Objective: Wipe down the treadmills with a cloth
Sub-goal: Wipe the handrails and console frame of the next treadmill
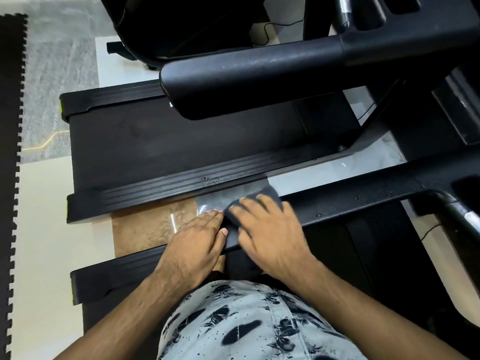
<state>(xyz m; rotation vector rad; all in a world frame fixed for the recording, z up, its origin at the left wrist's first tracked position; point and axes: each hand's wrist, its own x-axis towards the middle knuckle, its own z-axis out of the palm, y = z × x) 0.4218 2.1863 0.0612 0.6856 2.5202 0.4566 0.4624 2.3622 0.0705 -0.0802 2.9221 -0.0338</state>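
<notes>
Patterned shirt [249,320] lowest in view; above it, both hands sit close together at the near end of the handrail [350,201]. Right hand [270,229] presses the dark cloth [267,197] flat; left hand [197,237] lies open beside it. Long overlapping strokes toward the console would probably clear the specks.

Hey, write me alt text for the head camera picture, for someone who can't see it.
Seen from above, a person's right hand presses a dark cloth on the black handrail of a treadmill, with the left hand flat beside it at the rail's end. A second treadmill's belt and handrail lie beyond, across a strip of tiled floor.
</notes>
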